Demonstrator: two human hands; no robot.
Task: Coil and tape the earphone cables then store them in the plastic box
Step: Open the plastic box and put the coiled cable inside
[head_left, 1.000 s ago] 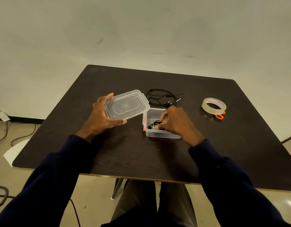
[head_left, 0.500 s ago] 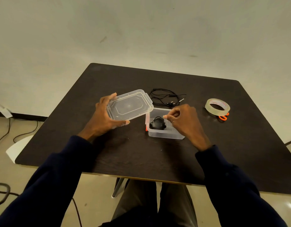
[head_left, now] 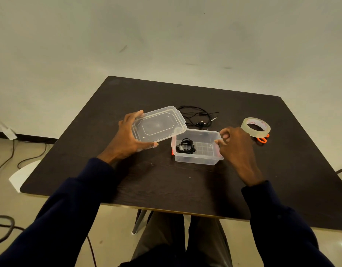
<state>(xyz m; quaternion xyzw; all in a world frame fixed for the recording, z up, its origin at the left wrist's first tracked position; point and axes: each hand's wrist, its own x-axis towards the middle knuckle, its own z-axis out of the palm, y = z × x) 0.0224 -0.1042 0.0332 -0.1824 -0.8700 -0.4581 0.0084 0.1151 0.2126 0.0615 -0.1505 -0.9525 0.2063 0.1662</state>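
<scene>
The left hand (head_left: pixel 127 139) grips the tilted lid (head_left: pixel 158 125) between thumb and fingers. The box (head_left: pixel 197 158) sits open-side up on the table (head_left: pixel 166 180), long axis left to right, with a coil (head_left: pixel 185 147) in its left end. The right hand (head_left: pixel 235 145) curls at its right rim, grip unclear.

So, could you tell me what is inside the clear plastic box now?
One coiled black earphone cable lies in the left half of the plastic box; the right half shows bare gridded floor. The lid, held by the left hand, covers the far-left corner.
</scene>
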